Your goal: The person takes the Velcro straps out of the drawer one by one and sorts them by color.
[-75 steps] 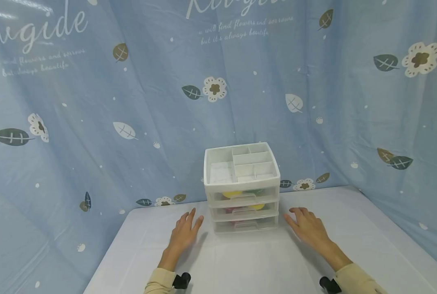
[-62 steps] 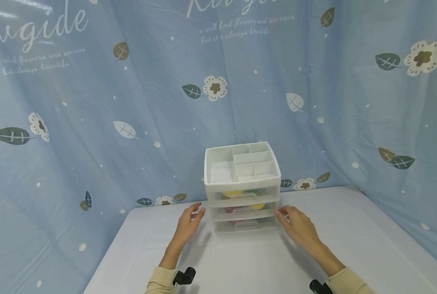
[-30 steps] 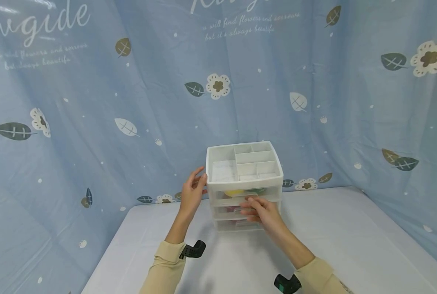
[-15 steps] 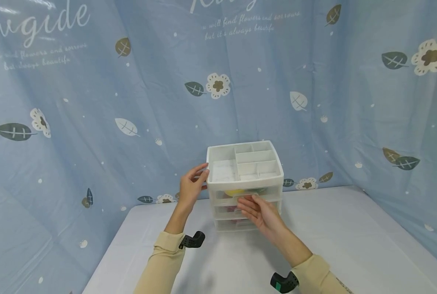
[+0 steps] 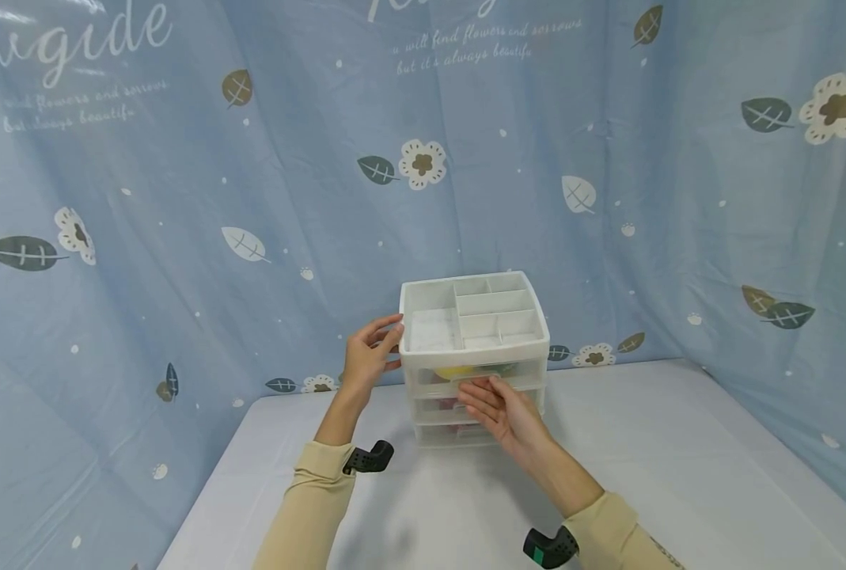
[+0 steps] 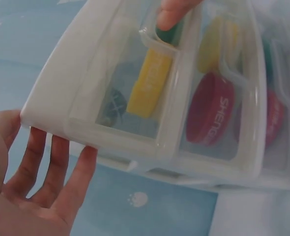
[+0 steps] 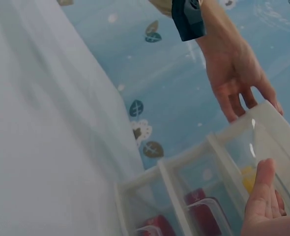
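A white plastic drawer organizer (image 5: 474,360) stands at the back of the table, its three clear drawers closed. My left hand (image 5: 369,356) touches its left side near the top, fingers spread along the wall, thumb near the front corner. My right hand (image 5: 511,416) is at the front, fingers nearly straight, fingertips at the handle of the top drawer (image 6: 150,73). Through that drawer front show a yellow block-like thing with lettering (image 6: 150,81) and something green. The middle drawer holds a red, round, band-like thing with white letters (image 6: 210,109) and a yellow one.
The organizer's top tray (image 5: 433,328) is split into several compartments. A white cloth covers the table (image 5: 451,507). A blue curtain (image 5: 287,198) with leaves and flowers hangs close behind. Black cameras (image 5: 369,457) sit on both wrists.
Both hands have come from the table beside the organizer: the left rose to its upper left side, the right moved left to the top drawer's handle. Over the last half second they barely moved.
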Demonstrator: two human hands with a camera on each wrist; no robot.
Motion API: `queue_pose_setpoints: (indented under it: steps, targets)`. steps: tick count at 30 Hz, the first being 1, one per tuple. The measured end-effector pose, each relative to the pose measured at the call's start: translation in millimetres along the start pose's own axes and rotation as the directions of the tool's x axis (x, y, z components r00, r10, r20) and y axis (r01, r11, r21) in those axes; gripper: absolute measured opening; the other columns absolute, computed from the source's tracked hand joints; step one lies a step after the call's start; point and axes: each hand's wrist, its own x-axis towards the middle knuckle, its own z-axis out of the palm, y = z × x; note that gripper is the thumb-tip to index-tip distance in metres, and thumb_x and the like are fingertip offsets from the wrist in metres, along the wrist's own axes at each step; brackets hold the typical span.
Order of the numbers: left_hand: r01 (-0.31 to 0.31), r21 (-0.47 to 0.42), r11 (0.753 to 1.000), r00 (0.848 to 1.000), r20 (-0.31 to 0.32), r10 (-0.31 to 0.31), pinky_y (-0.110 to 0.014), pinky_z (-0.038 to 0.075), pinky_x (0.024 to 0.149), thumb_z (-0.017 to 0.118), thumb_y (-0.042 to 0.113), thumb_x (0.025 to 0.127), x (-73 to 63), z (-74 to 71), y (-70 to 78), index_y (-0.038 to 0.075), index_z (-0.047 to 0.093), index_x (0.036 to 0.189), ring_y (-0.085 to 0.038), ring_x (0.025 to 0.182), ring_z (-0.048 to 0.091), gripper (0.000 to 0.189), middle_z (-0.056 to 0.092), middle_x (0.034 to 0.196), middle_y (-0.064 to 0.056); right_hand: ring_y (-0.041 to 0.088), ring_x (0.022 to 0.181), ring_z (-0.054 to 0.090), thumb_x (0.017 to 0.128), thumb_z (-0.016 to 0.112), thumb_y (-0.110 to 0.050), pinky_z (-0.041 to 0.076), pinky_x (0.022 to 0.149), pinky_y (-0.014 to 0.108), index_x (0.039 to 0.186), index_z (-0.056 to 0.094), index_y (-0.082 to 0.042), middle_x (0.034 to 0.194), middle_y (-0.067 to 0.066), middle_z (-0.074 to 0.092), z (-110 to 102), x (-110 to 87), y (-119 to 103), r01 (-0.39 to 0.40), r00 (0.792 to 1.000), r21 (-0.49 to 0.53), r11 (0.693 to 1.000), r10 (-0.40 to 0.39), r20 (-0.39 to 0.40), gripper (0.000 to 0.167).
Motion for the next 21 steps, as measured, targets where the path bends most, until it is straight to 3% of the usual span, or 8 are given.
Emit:
queue_pose_setpoints:
  steps: [21]
  targets:
    - [-0.007,0.015,1.0,1.0,0.005,0.007,-0.055,0.055,0.088,0.063,0.026,0.098,-1.0,0.0,-0.2,0.016,0.063,0.132,-0.018,0.089,0.067,0.036,0.064,0.118,-0.021,0.016,0.107,0.07,0.109,0.031,-0.033,0.056,0.089,0.025,0.131,0.048,0.0,0.117,0.006,0.073,2.3,-1.8,1.2,0.016,0.999,0.006,1.0,-0.016,-0.033,0.042]
